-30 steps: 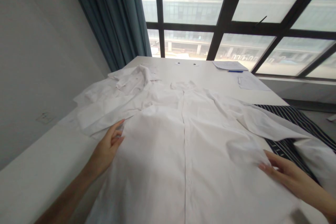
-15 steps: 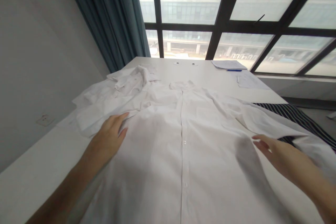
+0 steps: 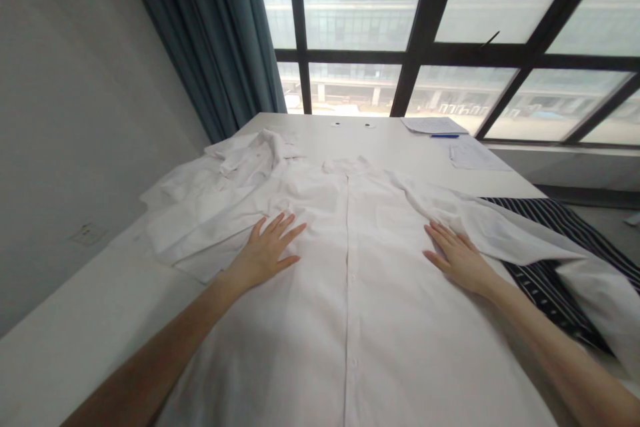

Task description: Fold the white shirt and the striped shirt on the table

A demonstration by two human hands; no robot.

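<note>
A white button-up shirt [image 3: 350,267] lies spread face up on a white table [image 3: 65,327], collar toward the window. My left hand [image 3: 265,250] rests flat on the shirt's left chest, fingers spread. On the right chest my right hand [image 3: 457,253] lies flat too, fingers stretched out beside the right sleeve [image 3: 495,227]. Neither hand holds anything.
A second crumpled white garment [image 3: 225,173] lies at the shirt's upper left. A dark striped cloth [image 3: 555,267] hangs at the table's right edge. Papers [image 3: 450,137] and a blue pen [image 3: 444,136] sit near the window. A blue curtain [image 3: 215,40] hangs at the back left.
Both hands have slid forward and inward over the shirt, from its lower sides to the chest area on either side of the button line. The cloth looks smoother.
</note>
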